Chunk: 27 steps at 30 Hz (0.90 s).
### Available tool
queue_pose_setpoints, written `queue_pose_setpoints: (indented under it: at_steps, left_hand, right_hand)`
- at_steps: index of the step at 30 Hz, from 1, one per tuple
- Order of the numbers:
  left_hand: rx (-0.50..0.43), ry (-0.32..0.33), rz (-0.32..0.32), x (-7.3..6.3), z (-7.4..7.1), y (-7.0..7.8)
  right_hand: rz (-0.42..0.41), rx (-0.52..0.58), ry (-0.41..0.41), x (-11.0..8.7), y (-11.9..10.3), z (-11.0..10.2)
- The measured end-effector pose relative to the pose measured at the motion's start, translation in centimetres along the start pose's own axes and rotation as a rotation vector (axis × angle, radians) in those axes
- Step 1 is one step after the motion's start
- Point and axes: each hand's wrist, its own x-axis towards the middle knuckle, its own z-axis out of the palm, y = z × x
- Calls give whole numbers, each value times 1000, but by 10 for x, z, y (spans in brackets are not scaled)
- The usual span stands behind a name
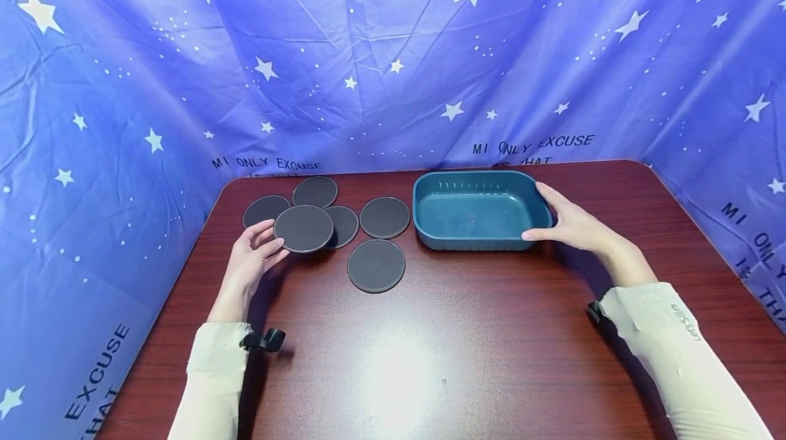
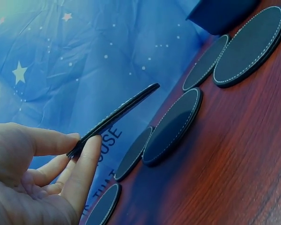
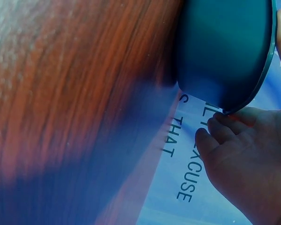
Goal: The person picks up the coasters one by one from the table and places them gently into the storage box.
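Note:
My left hand [image 1: 248, 266] pinches a round black coaster [image 1: 303, 228] by its near left edge. In the left wrist view that coaster [image 2: 117, 114] is raised off the table and tilted, thumb on one face and fingers on the other. Below and around it lie several more stitched coasters [image 1: 376, 266], flat on the table. At the right, my right hand [image 1: 577, 225] holds the right end of a teal plastic basin [image 1: 473, 244], its thumb at the front rim and fingers along the right side. The right wrist view shows the fingers [image 3: 227, 129] against the basin's wall.
The dark red wooden table [image 1: 491, 331] carries a bright glare patch near its front. Blue star-printed cloth [image 1: 368, 51] hangs behind and on both sides. A black wrist strap mount [image 1: 264, 340] sticks out by the left sleeve.

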Motion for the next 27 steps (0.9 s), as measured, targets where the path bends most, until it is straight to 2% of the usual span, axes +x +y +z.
queue_pose_setpoints:
  at_steps: [27]
  left_hand:
    - [38, -69, 45, 12, 38, 7]
  right_hand:
    - [-7, 12, 4, 0, 3, 1]
